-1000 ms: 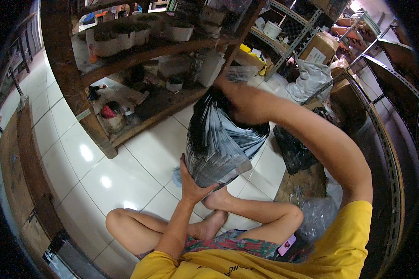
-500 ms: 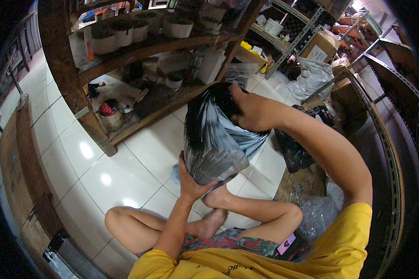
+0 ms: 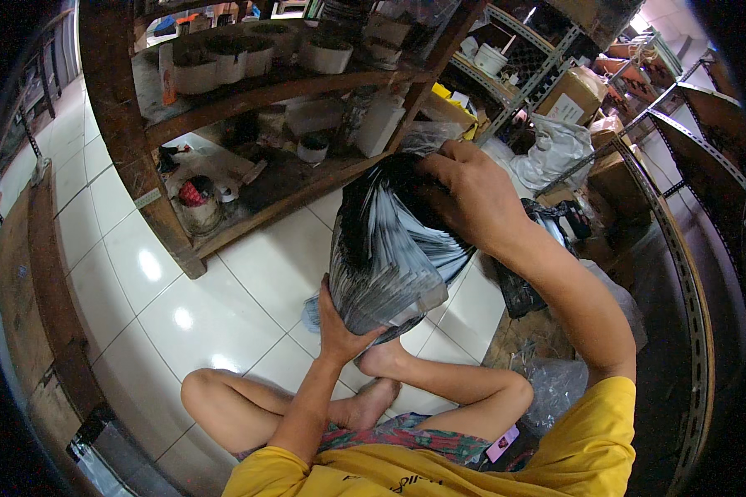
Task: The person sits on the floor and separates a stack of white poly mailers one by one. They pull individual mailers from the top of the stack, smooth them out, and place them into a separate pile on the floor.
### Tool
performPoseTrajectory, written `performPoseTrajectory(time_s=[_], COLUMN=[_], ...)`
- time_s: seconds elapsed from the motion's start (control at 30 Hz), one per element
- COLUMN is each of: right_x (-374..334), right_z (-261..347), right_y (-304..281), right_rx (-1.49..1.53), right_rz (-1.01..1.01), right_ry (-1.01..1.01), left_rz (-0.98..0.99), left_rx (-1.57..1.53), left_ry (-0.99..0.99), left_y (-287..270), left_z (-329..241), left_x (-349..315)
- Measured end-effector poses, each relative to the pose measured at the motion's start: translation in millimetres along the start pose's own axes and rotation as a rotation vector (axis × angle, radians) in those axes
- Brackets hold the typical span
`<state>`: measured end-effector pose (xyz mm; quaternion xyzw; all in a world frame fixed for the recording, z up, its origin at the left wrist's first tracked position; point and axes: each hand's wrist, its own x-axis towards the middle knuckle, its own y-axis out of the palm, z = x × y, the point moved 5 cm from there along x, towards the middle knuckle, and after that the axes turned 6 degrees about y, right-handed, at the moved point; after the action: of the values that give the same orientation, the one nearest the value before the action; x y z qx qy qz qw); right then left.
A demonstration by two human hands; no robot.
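A thick bundle of thin black and grey plastic sheets or bags [image 3: 394,277] is held up in front of me, above my crossed legs. Its layers fan apart into many folds towards the top. My left hand [image 3: 346,330] grips the lower left edge, thumb along the underside and fingers up the side. At the upper right corner my right hand [image 3: 482,199] is closed on the dark top edge, its fingers bent; the fingertips are partly hidden. A bluish plastic piece [image 3: 311,315] lies on the floor beside my left hand.
A wooden shelf [image 3: 282,103] with white pots stands ahead to the left. On the right are a metal rack [image 3: 680,248], a black plastic bag [image 3: 518,286], a white sack [image 3: 555,149] and cardboard boxes [image 3: 572,95]. Clear plastic [image 3: 547,389] lies by my right knee.
My right hand has shifted a little to the right and up along the bundle's top edge, its knuckles raised. The left hand keeps its grip. The view has moved slightly.
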<state>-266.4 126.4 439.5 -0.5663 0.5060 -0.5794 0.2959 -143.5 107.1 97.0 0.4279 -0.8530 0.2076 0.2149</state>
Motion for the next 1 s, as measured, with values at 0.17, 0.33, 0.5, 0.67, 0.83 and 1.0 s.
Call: performPoseTrajectory(time_s=[0.17, 0.33, 0.5, 0.67, 0.83, 1.0], right_x=[-1, 0, 29, 24, 30, 35], right_z=[-1, 5, -5, 18, -5, 2], right_y=[3, -16, -47, 17, 14, -7], right_rx=[0.055, 0.169, 0.417, 0.415, -0.090, 0.408], right_rz=[0.091, 0.093, -0.175, 0.214, 0.032, 0.027], right_ry=[0.002, -0.055, 0.039, 0.155, -0.319, -0.022], left_rz=[-0.020, -0.031, -0.015, 0.005, 0.027, 0.043], left_rx=[0.006, -0.001, 0.025, -0.007, 0.011, -0.015], left_ry=[0.018, 0.031, 0.018, -0.013, -0.025, -0.073], left_y=[0, -2, -1, -6, -1, 0], left_z=[-1, -5, 7, 7, 2, 3], left_x=[-1, 3, -3, 1, 8, 5])
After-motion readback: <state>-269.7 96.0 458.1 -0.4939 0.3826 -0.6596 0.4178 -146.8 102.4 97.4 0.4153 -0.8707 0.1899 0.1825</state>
